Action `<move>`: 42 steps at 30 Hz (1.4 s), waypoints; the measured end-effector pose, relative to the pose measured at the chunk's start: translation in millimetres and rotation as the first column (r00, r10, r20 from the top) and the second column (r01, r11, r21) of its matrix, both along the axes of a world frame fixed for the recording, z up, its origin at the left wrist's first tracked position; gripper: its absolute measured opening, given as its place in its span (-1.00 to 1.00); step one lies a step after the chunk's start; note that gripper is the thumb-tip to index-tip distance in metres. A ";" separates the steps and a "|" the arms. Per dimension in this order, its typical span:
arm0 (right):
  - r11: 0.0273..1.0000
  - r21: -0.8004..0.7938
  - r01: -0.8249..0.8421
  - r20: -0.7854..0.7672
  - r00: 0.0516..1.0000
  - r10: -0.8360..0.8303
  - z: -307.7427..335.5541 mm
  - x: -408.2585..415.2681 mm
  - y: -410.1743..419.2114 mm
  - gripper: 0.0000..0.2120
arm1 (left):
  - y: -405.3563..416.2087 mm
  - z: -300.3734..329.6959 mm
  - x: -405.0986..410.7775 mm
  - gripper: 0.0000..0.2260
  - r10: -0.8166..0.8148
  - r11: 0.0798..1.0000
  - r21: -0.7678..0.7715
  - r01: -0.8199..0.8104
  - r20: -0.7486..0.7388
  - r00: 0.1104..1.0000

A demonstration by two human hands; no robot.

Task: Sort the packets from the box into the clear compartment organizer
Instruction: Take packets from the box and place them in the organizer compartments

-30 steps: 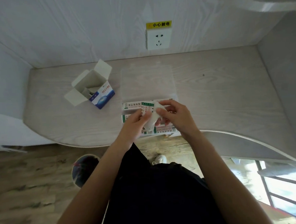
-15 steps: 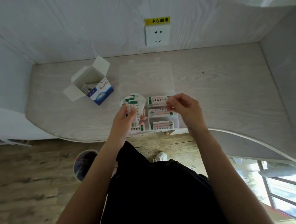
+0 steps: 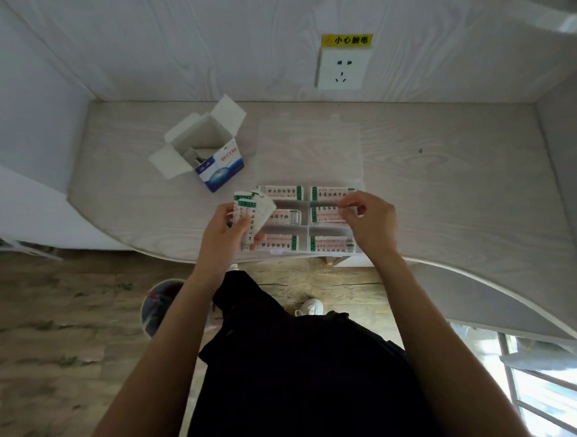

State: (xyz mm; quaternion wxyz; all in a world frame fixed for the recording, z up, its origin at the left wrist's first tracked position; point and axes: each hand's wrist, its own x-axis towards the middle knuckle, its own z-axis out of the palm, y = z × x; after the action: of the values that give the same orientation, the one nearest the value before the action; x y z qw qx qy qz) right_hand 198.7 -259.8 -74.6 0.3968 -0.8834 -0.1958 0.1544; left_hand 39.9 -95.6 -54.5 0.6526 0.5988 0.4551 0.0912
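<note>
The clear compartment organizer (image 3: 306,222) lies at the desk's near edge, its lid (image 3: 309,148) folded back flat. Its compartments hold white packets with green and pink print. My left hand (image 3: 228,234) grips a small fan of the same packets (image 3: 251,214) just over the organizer's left side. My right hand (image 3: 365,219) pinches one packet (image 3: 328,203) edge-on over the middle right compartment. The open blue and white box (image 3: 212,155) stands to the far left of the organizer, flaps spread, with something grey inside.
A wall socket (image 3: 339,68) with a yellow warning label sits on the back wall. Walls close the desk (image 3: 448,180) at the left and right. The desk's curved front edge runs just under the organizer. A round bin (image 3: 160,302) stands on the floor below.
My hands have parted: the left moved left with the fan of packets, the right carried a single packet rightwards to the middle right compartment. The camera has tipped a little.
</note>
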 end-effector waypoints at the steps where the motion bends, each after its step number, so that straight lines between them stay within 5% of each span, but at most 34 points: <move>1: 1.000 -0.029 -0.002 0.017 1.000 0.002 -0.3 1.2 -2.0 -0.92 | 0.1 -0.6 -0.3 -0.85 -0.007 1.000 -0.001 0.007 0.002 1.000; 11: 0.974 -0.228 -0.007 0.094 0.995 0.029 -11.1 -1.4 1.3 -0.91 | 0.9 2.5 8.3 -0.77 -0.119 0.993 -0.007 0.119 0.021 0.993; 16: 0.997 -0.079 0.021 0.140 0.990 -0.010 0.1 -10.3 3.2 -0.91 | -6.3 7.5 14.3 -0.78 -0.163 0.986 -0.033 0.165 0.044 0.986; 21: 0.978 0.197 -0.062 -0.353 0.927 0.130 30.7 -30.7 26.7 -0.80 | -15.0 11.1 18.7 -0.86 -0.190 0.979 -0.060 0.196 0.101 0.977; 27: 0.954 0.297 0.039 -0.444 0.890 0.102 29.3 -39.3 32.9 -0.78 | -14.8 8.1 15.6 -0.92 -0.206 0.978 -0.015 0.209 0.131 0.970; 37: 0.965 0.135 -0.227 0.042 0.974 0.223 23.4 -39.1 41.8 -0.73 | -12.5 6.3 7.0 -0.91 -0.327 0.939 0.144 0.312 0.099 0.940; 42: 0.970 0.227 -0.091 -0.061 0.992 0.107 24.9 -39.2 45.2 -0.91 | -12.1 9.1 4.8 -0.88 -0.197 0.975 -0.052 0.215 0.240 0.951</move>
State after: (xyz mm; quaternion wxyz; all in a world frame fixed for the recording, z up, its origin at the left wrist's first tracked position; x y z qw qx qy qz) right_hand 159.5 -214.6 -49.7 0.4924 -0.8160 -0.2413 0.1829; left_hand 44.7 -107.6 -45.4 0.7303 0.6024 0.3135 0.0743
